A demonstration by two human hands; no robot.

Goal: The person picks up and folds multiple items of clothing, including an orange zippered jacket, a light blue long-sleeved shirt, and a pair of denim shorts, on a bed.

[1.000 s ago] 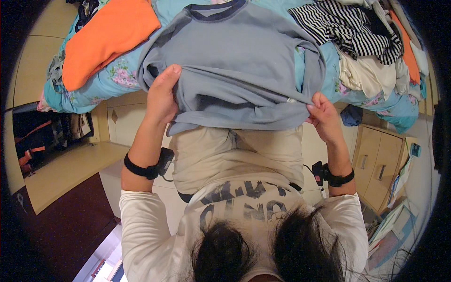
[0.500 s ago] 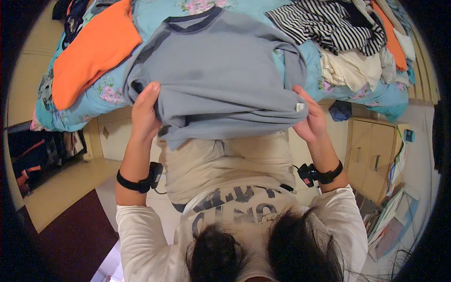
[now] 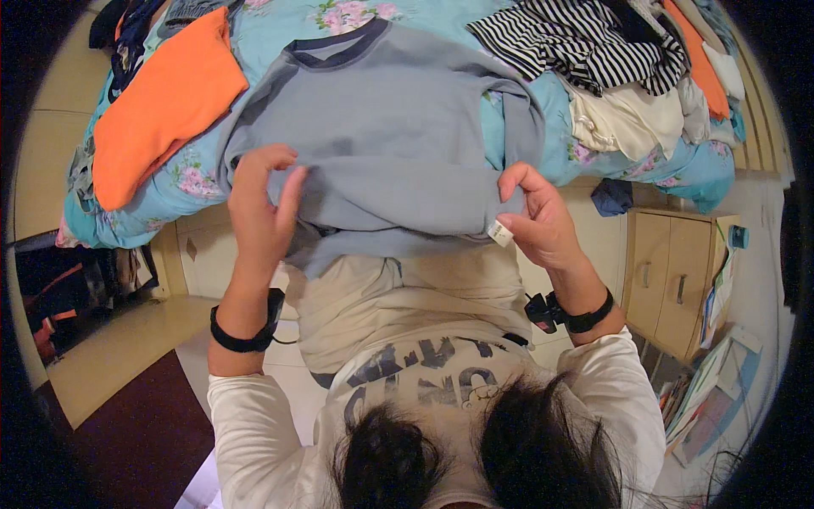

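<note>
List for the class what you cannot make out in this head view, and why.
All in the head view:
- Print on the small white rectangular label: too small and blurred.
- Whether the left hand grips the blue-grey long-sleeved fabric top: the hand itself hides most of its fingers.
- The top's underside: covered by its upper layer.
- Full shape of the dark navy fabric clothing: cut off by the upper edge.

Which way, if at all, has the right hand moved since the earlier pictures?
Yes: judged against the wooden cabinet, the right hand has shifted left in the view, farther from it.
</note>
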